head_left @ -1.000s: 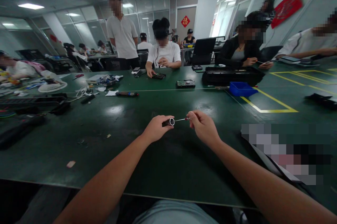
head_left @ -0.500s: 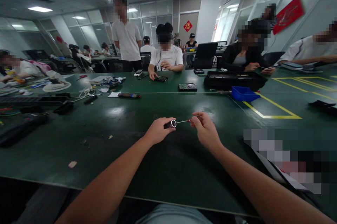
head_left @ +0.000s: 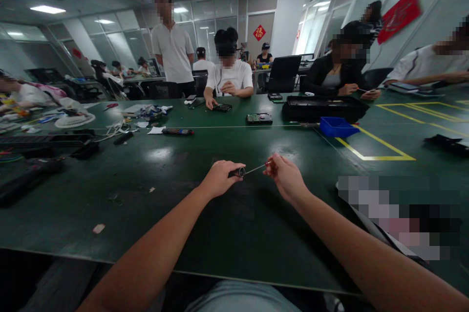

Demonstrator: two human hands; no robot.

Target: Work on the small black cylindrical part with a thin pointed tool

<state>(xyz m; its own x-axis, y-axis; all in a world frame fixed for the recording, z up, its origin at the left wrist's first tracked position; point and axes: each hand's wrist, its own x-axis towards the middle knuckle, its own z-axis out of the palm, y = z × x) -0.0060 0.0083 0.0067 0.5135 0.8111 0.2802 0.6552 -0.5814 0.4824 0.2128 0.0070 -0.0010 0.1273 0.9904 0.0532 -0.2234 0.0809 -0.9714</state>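
Observation:
My left hand (head_left: 221, 178) is closed around a dark cylindrical part (head_left: 237, 172), whose round, light-rimmed end faces right. Between thumb and fingers, my right hand (head_left: 286, 175) pinches a small screwdriver (head_left: 255, 169). A bit of its red handle shows at the fingertips, and its thin metal shaft slants down to the left. The shaft's tip is at the rim of the cylinder's end; whether it sits inside or only touches the edge I cannot tell. Both hands are above the green table (head_left: 227, 234).
Across the table a person in white (head_left: 230, 77) handles a hard drive (head_left: 222, 107); another drive (head_left: 259, 119) lies nearer. To the right are a black tray (head_left: 324, 109) and a blue bin (head_left: 337, 126). A dark pen-like tool (head_left: 178, 131) and a white fan (head_left: 75, 117) lie left.
The screwdriver now tilts more steeply, its handle end raised, as my right hand has turned and lifted slightly. My left hand keeps its hold on the cylindrical part. The view has shifted slightly.

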